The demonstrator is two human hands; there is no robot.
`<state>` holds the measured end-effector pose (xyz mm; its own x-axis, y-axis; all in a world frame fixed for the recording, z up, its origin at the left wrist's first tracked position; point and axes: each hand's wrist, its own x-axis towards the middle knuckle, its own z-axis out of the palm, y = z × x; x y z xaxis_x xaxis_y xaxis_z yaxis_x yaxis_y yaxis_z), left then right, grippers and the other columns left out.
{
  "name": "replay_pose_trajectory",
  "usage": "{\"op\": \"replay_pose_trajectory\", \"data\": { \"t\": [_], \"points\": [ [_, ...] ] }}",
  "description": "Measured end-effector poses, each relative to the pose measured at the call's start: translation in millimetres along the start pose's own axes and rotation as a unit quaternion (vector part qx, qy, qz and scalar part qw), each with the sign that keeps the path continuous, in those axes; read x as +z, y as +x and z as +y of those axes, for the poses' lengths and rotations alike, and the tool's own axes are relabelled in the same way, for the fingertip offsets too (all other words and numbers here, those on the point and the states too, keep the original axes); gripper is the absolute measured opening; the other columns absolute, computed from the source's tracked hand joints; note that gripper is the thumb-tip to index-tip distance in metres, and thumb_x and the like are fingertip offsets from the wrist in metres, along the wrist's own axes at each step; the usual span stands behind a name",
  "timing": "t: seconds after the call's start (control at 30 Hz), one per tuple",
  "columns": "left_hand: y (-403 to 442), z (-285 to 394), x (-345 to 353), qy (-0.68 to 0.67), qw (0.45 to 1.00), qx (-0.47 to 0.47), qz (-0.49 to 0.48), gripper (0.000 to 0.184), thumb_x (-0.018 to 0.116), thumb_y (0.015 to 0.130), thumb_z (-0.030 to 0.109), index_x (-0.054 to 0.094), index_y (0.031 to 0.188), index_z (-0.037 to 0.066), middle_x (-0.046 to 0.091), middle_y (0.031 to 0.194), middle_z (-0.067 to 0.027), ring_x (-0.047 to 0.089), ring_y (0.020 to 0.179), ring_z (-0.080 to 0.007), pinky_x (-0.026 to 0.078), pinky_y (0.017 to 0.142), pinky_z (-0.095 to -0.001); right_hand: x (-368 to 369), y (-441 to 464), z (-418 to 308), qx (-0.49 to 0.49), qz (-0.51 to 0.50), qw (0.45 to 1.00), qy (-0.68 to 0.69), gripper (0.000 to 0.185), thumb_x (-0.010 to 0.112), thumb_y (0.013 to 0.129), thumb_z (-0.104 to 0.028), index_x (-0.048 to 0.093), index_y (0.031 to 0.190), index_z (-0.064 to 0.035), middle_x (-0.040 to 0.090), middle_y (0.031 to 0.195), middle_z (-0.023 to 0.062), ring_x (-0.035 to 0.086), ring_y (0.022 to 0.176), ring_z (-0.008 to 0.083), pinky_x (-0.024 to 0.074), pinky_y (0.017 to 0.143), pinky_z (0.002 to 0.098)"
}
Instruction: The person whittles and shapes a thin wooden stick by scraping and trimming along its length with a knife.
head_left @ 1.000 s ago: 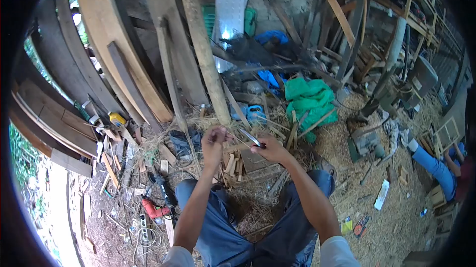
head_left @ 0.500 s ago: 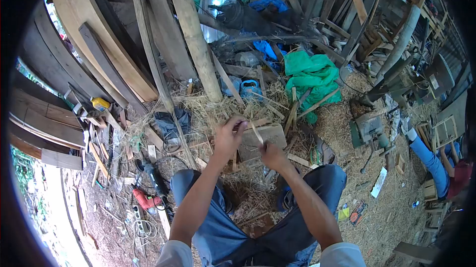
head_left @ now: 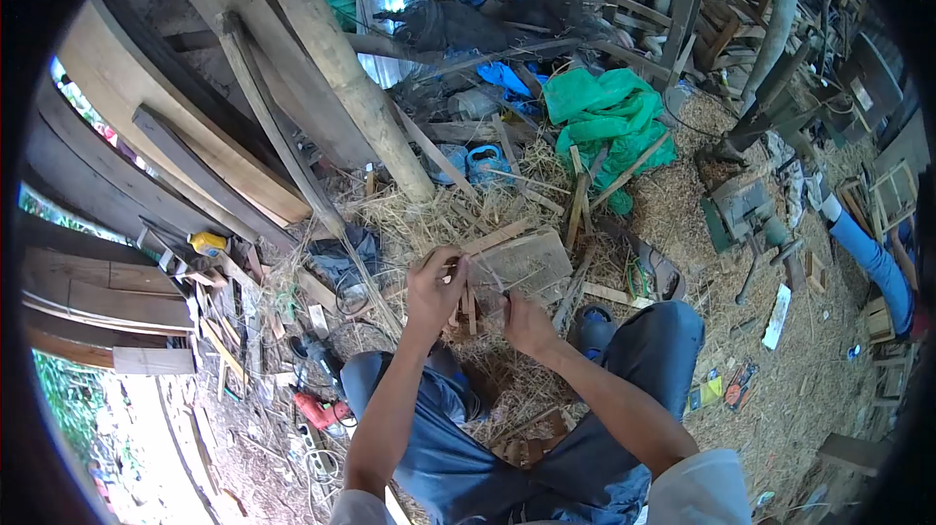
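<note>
My right hand [head_left: 530,324] is closed around the dark handle of what looks like a knife, with its narrow pale blade [head_left: 492,272] slanting up and left toward my other hand. My left hand [head_left: 436,283] is pinched closed near the blade's far end; what sits between its fingers is too small to make out. Just beyond both hands, a flat wooden block [head_left: 526,267] rests on the shaving-covered ground, with a wood strip [head_left: 499,235] along its far left edge. Thin upright sticks [head_left: 469,309] show between my hands.
A green plastic sheet [head_left: 609,116] lies beyond the block, near a blue bag [head_left: 486,164]. At left are a red power tool [head_left: 320,411] and leaning planks [head_left: 185,116]. A wooden post [head_left: 341,72] stands ahead. Another person's blue-clad leg [head_left: 871,254] is at far right.
The view has shifted, so the surroundings sit differently in it. My right hand and the blade have tilted, the blade now pointing more steeply up and left. Both hands remain closed.
</note>
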<state>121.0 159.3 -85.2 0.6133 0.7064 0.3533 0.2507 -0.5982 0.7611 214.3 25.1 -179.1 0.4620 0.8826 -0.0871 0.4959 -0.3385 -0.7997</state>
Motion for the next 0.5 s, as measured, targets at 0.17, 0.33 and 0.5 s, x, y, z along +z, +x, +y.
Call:
{"op": "replay_pose_trajectory", "data": {
  "t": [0.17,0.33,0.5],
  "points": [
    [-2.4,5.5,3.3,-0.03,0.999,0.005,-0.021,0.011,0.064,0.08,-0.002,0.06,0.09,-0.002,0.066,0.086,-0.0122,0.066,0.078,-0.0166,0.055,0.066,-0.0268,-38.1,-2.2,-36.8,0.036,-0.046,0.998,0.017,0.028,0.038,0.094,-0.023,0.046,0.099,0.003,0.057,0.075,0.0311,0.057,0.076,0.0489,0.0441,0.064,0.0558],
    [-4.3,-4.6,7.5,-0.035,0.999,0.015,0.005,0.012,0.064,0.077,-0.004,0.059,0.087,0.0,0.064,0.081,-0.0114,0.065,0.069,-0.0177,0.052,0.057,-0.0253,-8.1,-8.0,32.0,0.046,-0.059,0.994,-0.079,0.032,0.033,0.095,-0.026,0.046,0.1,0.0026,0.06,0.078,0.0291,0.059,0.08,0.0463,0.0473,0.069,0.0528],
    [-6.9,-5.0,15.4,-0.054,0.998,0.009,-0.004,0.012,0.065,0.077,-0.002,0.059,0.088,0.002,0.064,0.08,-0.0104,0.065,0.069,-0.0161,0.051,0.056,-0.026,-6.2,-15.9,59.7,0.111,-0.123,0.977,-0.136,0.031,0.033,0.094,-0.023,0.048,0.1,0.0031,0.062,0.087,0.0274,0.06,0.084,0.0439,0.0486,0.071,0.0511]
  ]
}}
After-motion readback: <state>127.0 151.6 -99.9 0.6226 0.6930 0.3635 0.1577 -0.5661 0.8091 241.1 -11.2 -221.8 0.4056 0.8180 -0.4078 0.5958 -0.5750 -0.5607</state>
